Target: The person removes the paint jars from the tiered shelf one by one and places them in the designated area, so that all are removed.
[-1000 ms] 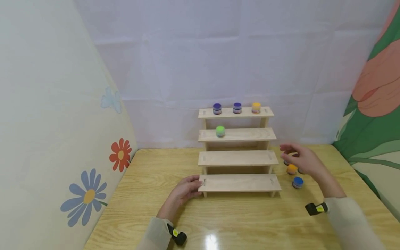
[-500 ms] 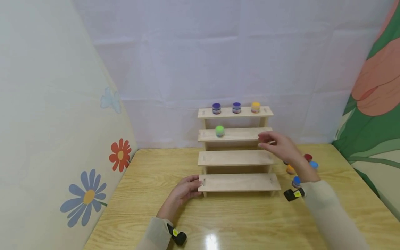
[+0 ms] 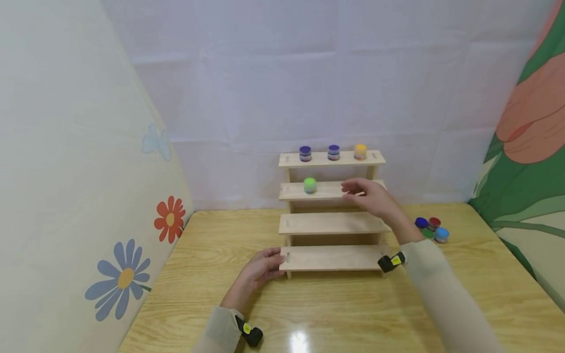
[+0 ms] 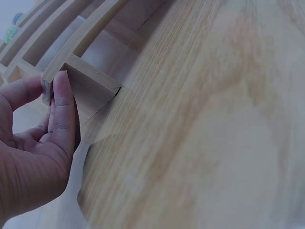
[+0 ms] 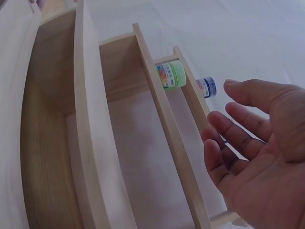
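Note:
A stepped wooden rack (image 3: 335, 223) stands on the table. My left hand (image 3: 262, 268) pinches the left end of its lowest shelf; the left wrist view shows the board's end (image 4: 46, 90) between thumb and fingers. Over the right part of the second shelf from the top hovers my right hand (image 3: 368, 196), its fingers loosely bent and apart from the thumb, with nothing seen between them. A green-lidded jar (image 3: 310, 186) sits left on that shelf, and also shows as a green jar (image 5: 170, 75) in the right wrist view. Two dark blue jars (image 3: 305, 153) and a yellow jar (image 3: 360, 152) line the top shelf.
To the rack's right, on the table (image 3: 335, 314), a red-lidded jar (image 3: 434, 224), a light blue jar (image 3: 441, 235), a dark blue jar (image 3: 421, 223) and a green jar (image 3: 427, 234) cluster, partly behind the right forearm. A white cloth (image 3: 265, 98) hangs behind.
My right hand has moved left from above the loose jars to over the second shelf from the top. The left hand keeps its grip, and the jars on the rack stay put.

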`<state>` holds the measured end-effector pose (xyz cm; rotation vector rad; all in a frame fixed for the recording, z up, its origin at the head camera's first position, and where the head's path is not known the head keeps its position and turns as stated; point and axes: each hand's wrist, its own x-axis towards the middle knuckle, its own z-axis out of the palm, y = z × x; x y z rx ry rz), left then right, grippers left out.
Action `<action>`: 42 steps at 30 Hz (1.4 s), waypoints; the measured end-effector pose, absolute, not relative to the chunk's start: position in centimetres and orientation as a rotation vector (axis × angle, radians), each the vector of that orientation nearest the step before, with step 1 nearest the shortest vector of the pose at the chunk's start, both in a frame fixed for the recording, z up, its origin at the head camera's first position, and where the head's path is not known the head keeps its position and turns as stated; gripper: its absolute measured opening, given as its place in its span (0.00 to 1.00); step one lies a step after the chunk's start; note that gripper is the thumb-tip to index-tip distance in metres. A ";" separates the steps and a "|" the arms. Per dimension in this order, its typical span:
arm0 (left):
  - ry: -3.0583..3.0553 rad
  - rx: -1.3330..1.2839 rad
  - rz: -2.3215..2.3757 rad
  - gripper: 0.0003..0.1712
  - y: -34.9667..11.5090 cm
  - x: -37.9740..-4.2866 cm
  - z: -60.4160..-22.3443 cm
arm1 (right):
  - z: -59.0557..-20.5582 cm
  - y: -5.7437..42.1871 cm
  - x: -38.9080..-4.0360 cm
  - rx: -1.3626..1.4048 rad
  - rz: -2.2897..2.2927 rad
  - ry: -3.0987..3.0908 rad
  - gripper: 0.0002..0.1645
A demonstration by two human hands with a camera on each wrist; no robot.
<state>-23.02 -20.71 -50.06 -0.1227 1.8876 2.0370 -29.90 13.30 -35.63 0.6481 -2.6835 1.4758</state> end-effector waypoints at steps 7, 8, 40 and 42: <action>1.890 -0.118 2.041 0.31 -20.8 -23.1 -50.0 | -35.2 11.1 -31.2 0.670 1.553 -2.639 0.26; 1.888 -0.119 2.041 0.31 -20.8 -23.1 -50.0 | -35.2 10.8 -31.4 0.681 1.560 -2.631 0.26; 1.895 -0.129 2.039 0.33 -20.6 -22.9 -50.0 | -35.8 5.7 -35.1 0.698 1.665 -2.664 0.35; 1.894 -0.133 2.038 0.33 -20.6 -22.9 -49.9 | -35.8 5.5 -35.2 0.701 1.649 -2.674 0.35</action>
